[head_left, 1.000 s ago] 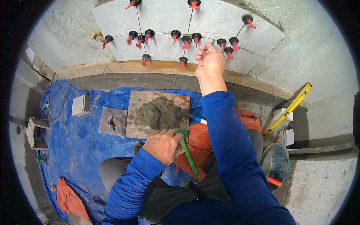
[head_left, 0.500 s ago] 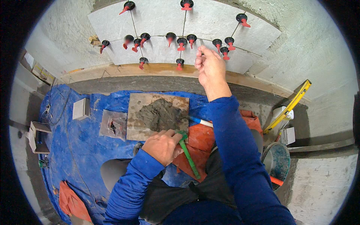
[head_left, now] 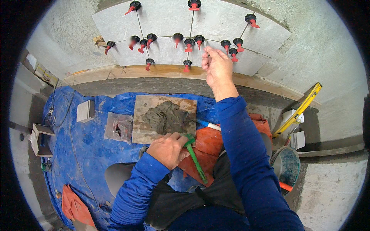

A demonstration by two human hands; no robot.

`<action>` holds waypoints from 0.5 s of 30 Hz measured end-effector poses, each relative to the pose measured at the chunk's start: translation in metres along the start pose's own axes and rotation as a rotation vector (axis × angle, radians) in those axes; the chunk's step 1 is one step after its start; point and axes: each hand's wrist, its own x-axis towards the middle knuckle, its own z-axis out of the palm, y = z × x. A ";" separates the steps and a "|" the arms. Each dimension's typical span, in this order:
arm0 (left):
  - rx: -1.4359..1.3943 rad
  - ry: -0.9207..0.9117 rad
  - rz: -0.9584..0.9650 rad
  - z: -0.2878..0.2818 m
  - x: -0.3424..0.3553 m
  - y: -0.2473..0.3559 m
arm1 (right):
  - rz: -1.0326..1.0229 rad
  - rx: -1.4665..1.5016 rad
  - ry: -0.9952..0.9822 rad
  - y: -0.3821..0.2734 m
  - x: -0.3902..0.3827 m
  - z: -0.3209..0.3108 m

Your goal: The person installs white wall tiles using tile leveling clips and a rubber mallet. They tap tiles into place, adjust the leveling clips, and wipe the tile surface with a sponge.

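The right hand [head_left: 219, 69] reaches up to a tiled wall, fingers curled together just below a seam [head_left: 258, 53], between red-and-black clips; whether a small piece is pinched there cannot be told. The left hand [head_left: 165, 150] is low over the lap, closed around the head end of a green tool [head_left: 196, 161], its ridged handle slanting toward the body.

To work well at this spot, a light fingertip pinch would likely serve best, squared to the seam, with the wrist kept off the neighbouring clips so no tile is nudged. Holding the green tool low seems sensible, since a knock could mark a face.

The tiles [head_left: 165, 19] are pale grey and matte, with a faint stone-like mottling, set in two rows on the wall ahead, with narrow dark seams between them. The clips [head_left: 189, 43] have round black bases and red winged grips; they cluster where seams cross, with single ones along the edges. A wooden strip [head_left: 154, 71] runs beneath the lower row.

Farther out, grey mortar [head_left: 165, 117] is heaped on a square board [head_left: 140, 136] over a blue tarp [head_left: 96, 150]. A yellow level [head_left: 296, 109] leans at the right, near a bucket [head_left: 275, 165].
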 end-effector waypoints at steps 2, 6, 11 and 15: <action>-0.001 0.005 0.005 0.000 0.000 0.000 | -0.024 -0.005 0.022 0.002 0.001 0.001; 0.002 -0.001 0.011 -0.001 0.002 0.001 | -0.081 0.092 0.177 0.003 -0.005 0.002; 0.015 0.046 0.041 0.002 0.002 0.002 | -0.099 -0.071 0.065 -0.001 -0.039 0.001; 0.029 0.010 0.047 0.003 0.002 0.002 | -0.123 -0.289 -0.102 -0.008 -0.053 0.018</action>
